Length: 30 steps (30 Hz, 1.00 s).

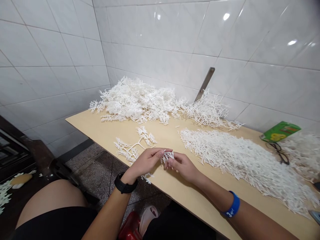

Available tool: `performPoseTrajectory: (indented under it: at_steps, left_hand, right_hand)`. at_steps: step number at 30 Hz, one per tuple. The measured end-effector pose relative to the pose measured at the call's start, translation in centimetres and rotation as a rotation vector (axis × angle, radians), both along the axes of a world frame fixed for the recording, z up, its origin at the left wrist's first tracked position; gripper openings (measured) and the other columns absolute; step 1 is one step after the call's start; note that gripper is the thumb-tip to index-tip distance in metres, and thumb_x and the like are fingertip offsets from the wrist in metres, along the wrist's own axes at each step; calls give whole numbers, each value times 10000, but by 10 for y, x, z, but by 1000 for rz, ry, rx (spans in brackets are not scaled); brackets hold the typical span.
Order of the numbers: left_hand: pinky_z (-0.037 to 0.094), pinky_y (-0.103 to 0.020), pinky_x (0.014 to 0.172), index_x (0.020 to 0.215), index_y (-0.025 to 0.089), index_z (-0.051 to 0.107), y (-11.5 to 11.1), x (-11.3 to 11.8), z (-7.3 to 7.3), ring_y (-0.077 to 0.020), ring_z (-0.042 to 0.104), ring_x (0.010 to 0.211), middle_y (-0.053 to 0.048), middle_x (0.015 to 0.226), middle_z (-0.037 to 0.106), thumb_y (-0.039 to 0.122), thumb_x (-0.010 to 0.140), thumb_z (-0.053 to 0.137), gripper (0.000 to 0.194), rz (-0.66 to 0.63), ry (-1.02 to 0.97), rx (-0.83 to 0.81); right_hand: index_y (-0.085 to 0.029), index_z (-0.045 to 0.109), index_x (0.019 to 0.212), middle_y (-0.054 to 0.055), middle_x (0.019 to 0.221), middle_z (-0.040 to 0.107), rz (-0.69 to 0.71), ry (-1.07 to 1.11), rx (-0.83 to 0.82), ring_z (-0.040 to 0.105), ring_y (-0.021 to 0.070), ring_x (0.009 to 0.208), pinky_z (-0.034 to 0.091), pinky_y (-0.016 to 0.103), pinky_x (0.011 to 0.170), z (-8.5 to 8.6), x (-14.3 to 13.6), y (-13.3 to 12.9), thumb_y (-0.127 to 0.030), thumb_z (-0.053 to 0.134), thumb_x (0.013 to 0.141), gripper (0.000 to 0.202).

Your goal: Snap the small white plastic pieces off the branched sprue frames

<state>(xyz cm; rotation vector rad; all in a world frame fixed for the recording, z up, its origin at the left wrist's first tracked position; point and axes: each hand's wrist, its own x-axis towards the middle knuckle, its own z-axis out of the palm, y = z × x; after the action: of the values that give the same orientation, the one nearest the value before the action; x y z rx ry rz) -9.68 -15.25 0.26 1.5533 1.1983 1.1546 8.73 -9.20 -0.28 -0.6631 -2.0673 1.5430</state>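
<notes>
Both hands meet over the near edge of the wooden board (pixel 172 186). Between them is a small white branched plastic piece (pixel 168 155), fanned out like a coral twig. My left hand (pixel 149 160) pinches it from the left, thumb on top. From the right, my right hand (pixel 182 165) closes on the same piece with thumb and fingers; some fingertips are hidden behind it. A larger white plastic branch (pixel 136 145) lies just left of my left hand, and part of it shows below that wrist at the board's edge.
A tall heap of white branched pieces (pixel 140 100) stands along the back. On the right lies a long pile of loose short white pieces (pixel 237 160). Beyond it are a green box (pixel 280 131) and dark-framed glasses (pixel 281 154). A metal bar (pixel 205 83) leans at the wall.
</notes>
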Motion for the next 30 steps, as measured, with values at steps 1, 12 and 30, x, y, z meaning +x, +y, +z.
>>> performPoseTrajectory:
  at_steps: [1,12,30]
  left_hand:
    - [497,-333,904,1219,149,696,0,0,1,-236,689,975,-104,1042,766,439,973,460,448,-33,4,-4]
    - [442,-330,1011,1275,232,664,1,-4,0,-226,623,1154,-96,1323,650,422,989,449,405,-235,59,129]
    - [466,-324,976,1242,182,683,-2,-2,0,-221,661,1076,-107,1188,715,437,991,436,435,-125,88,87]
  right_hand:
    - [-144,617,787,44,704,605,23,33,-54,504,138,621,400,272,597,1,0,2,-655,484,903,540]
    - [-126,633,946,47,754,649,210,-6,-221,583,112,577,508,259,566,-8,-5,7,-686,525,870,575]
    - [-82,665,917,124,935,669,268,59,-499,669,131,669,557,213,498,0,-1,3,-535,665,857,457]
